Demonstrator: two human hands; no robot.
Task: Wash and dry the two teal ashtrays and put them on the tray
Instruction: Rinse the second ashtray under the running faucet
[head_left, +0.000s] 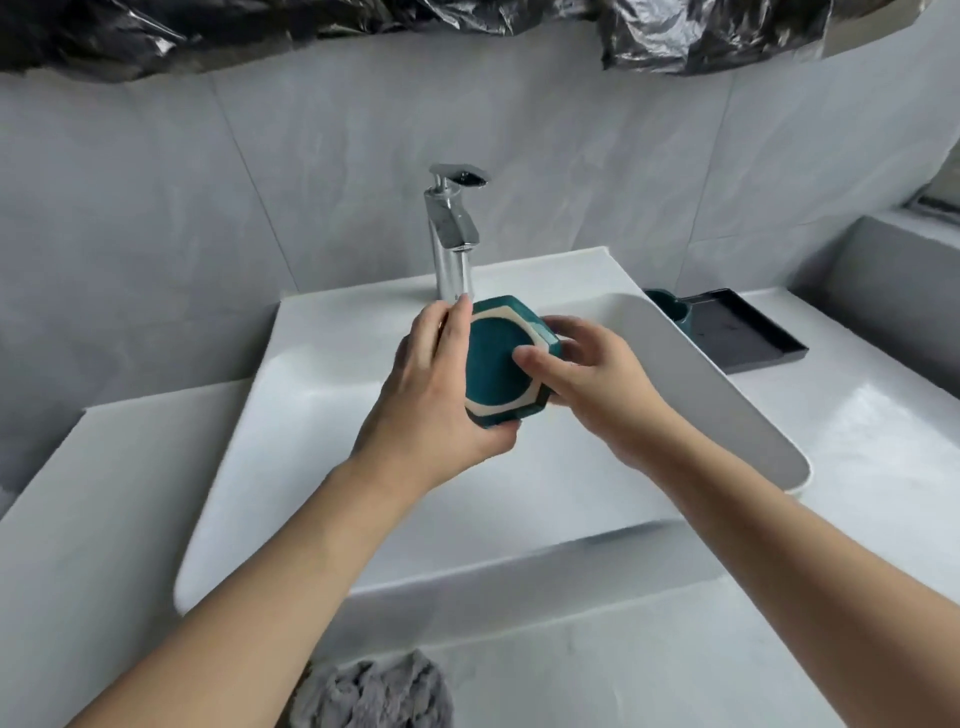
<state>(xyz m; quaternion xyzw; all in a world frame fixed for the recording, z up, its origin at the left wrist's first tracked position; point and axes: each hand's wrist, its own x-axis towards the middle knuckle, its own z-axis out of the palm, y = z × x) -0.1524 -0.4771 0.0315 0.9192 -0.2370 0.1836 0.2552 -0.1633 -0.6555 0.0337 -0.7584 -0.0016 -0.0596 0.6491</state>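
A teal ashtray (493, 364) with a cream hexagonal band on its underside is held tilted over the white sink (311, 441), just below the chrome tap (451, 234). My left hand (436, 384) grips its left edge, fingers on top and thumb beneath. My right hand (587, 374) holds the right side, thumb pressed on the teal bottom. A second teal ashtray (667, 306) stands at the near end of the black tray (748, 338) on the counter to the right, partly hidden by the sink rim.
A grey fluffy towel (374, 691) lies on the counter at the bottom edge. Grey tiled wall behind the tap. Black plastic sheeting (156, 31) hangs along the top. White counter extends on both sides of the sink.
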